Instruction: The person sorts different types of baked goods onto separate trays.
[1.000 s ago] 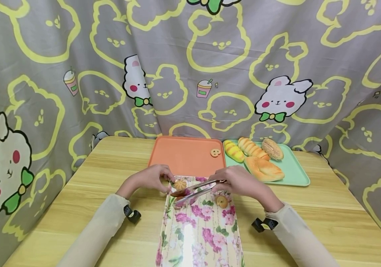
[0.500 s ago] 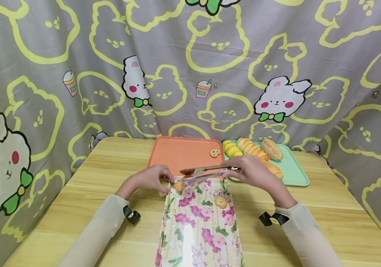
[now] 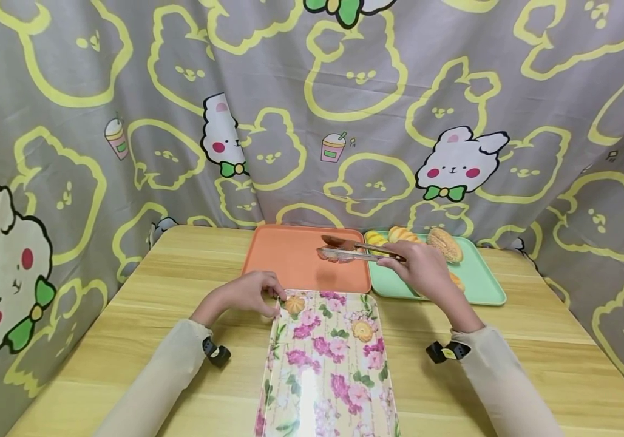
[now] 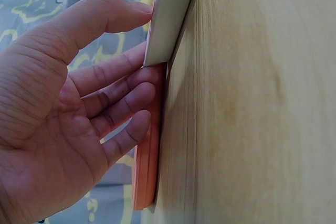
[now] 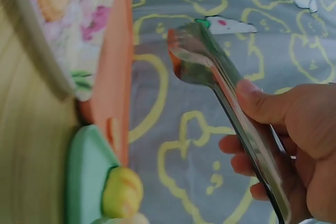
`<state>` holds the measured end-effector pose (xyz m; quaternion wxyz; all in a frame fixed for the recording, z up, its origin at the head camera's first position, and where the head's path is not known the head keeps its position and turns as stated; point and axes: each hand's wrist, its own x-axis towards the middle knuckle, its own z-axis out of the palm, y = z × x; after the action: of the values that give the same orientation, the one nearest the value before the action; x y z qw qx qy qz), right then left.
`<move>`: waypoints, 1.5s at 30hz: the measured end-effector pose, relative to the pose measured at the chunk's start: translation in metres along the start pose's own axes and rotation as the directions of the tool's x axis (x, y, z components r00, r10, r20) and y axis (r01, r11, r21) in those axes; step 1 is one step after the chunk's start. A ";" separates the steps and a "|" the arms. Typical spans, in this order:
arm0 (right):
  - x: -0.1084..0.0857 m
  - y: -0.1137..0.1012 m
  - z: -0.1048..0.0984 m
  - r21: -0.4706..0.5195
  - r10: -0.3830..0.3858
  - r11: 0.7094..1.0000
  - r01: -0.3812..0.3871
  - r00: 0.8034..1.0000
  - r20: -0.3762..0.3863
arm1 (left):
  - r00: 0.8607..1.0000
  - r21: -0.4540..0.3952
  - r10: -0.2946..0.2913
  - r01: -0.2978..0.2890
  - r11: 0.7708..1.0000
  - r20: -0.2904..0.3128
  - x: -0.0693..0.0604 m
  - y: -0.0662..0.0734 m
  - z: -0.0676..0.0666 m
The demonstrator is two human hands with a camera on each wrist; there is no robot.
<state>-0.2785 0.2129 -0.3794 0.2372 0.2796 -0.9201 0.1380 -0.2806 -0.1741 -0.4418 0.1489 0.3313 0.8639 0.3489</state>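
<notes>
My left hand (image 3: 249, 294) (image 4: 68, 98) holds the floral tray (image 3: 303, 358) (image 4: 170, 14) by its far left corner, thumb on the side edge. On that tray lie a ridged cookie (image 3: 294, 304) beside the hand and a round cookie (image 3: 362, 331) at the right. My right hand (image 3: 423, 267) (image 5: 310, 140) grips metal tongs (image 3: 350, 254) (image 5: 236, 116), their tips pointing left above the orange tray (image 3: 284, 255). Whether the reddish-brown patch at the tips is a cookie or a reflection, I cannot tell.
Right of the orange tray, the green tray (image 3: 478, 282) holds several breads, among them a seeded roll (image 3: 445, 245); my right hand partly covers them. A patterned curtain (image 3: 279, 79) hangs behind the wooden table (image 3: 181, 261).
The right hand has lifted the tongs off the floral tray and moved them forward over the orange one. A cookie under the tongs is gone from the floral tray. The left hand has stayed put.
</notes>
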 end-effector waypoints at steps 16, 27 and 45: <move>-0.007 0.023 0.042 -0.073 0.146 0.988 -0.139 0.984 0.105 | 1.000 0.004 0.000 0.000 1.000 0.011 0.005 -0.001 0.004; -0.007 0.023 0.045 -0.065 0.151 0.987 -0.145 0.982 0.114 | 1.000 0.009 0.000 0.000 1.000 0.007 0.004 0.000 0.003; 0.000 0.032 0.011 0.092 0.114 0.986 -0.140 0.963 0.244 | 1.000 0.003 0.003 -0.003 1.000 -0.007 0.000 -0.002 0.002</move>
<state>-0.3013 0.2339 -0.3929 0.1006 0.2471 -0.9490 0.1681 -0.2803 -0.1742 -0.4441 0.1450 0.3315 0.8644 0.3491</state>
